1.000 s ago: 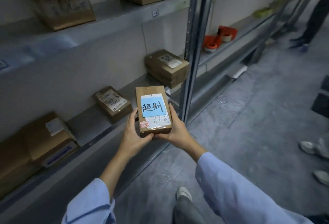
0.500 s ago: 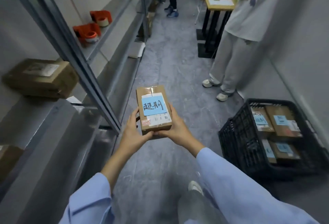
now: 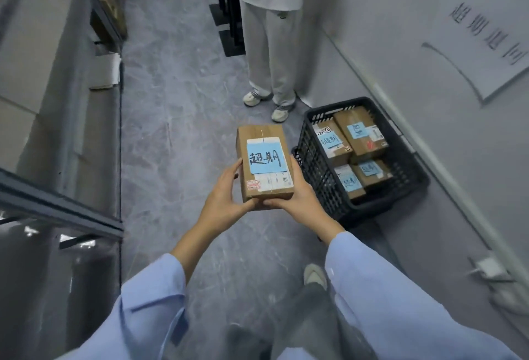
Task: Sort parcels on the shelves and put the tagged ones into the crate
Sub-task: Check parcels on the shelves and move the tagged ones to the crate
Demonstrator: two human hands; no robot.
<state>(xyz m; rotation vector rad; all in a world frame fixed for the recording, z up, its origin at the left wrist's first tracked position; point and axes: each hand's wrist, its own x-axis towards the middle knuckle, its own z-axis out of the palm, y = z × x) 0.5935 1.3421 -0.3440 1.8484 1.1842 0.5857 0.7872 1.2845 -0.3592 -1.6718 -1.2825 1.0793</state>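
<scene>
- Parcel [image 3: 264, 165]: small brown cardboard box, held up in both hands over the floor [image 3: 177, 130], just left of the crate [image 3: 317, 176] & not in it; how high above the crate rim, can't tell
- Blue tag [image 3: 264, 158] stuck on top w/ handwritten black characters, over a white label; label print too small to read
- Left hand [image 3: 226, 190]: grips the parcel's left side & near corner, thumb lying up the left edge; the other fingers are curled under the box, hidden
- Right hand [image 3: 297, 196]: grips the right side & near end, thumb along the right edge; fingers beneath, out of sight
- Crate: black plastic mesh, on the floor against the right wall; the right hand covers part of its near-left corner
- In the crate: 4 brown boxes, each w/ a blue tag, e.g. [image 3: 359, 133] & [image 3: 349, 182], packed touching; crate bottom not visible
- Shelf [image 3: 57, 102] runs down the left side, badly blurred; contents hard to make out
- 2nd person [image 3: 272, 53] stands beyond the crate, pale trousers & white shoes, cut off above the waist
- Paper sheet [image 3: 483, 44] on the right wall, writing smeared, unreadable
- Small white thing [image 3: 486, 269] low by the right wall, too blurred to name
- Wearer's pale blue sleeves & one shoe [image 3: 315, 275] at bottom, rest cut off
</scene>
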